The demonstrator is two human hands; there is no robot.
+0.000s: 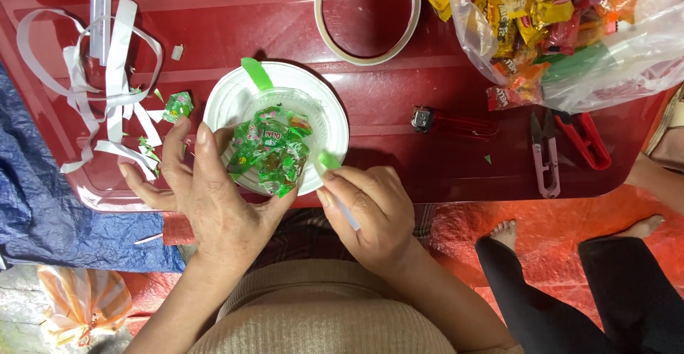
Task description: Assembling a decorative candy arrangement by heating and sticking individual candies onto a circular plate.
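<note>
At the centre of the frame, a person's left hand [206, 193] steadies a clear plastic cup [285, 144] packed with green sweet wrappers [271, 153], its fingers spread and its thumb pressed against the cup's near side. The cup stands on a white paper plate [228, 101] on the red counter [427, 97]. The right hand [370, 211], just right of the cup, has its grip pinched together on a thin strip with a green tip [329, 160] at the cup's rim. White paper strips [107, 76] lie at upper left, a roll of tape [367, 15] at top centre, a plastic bag of snack packets [541, 19] at upper right, and small thread snips [545, 154] and red-handled scissors [588, 140] below it.
</note>
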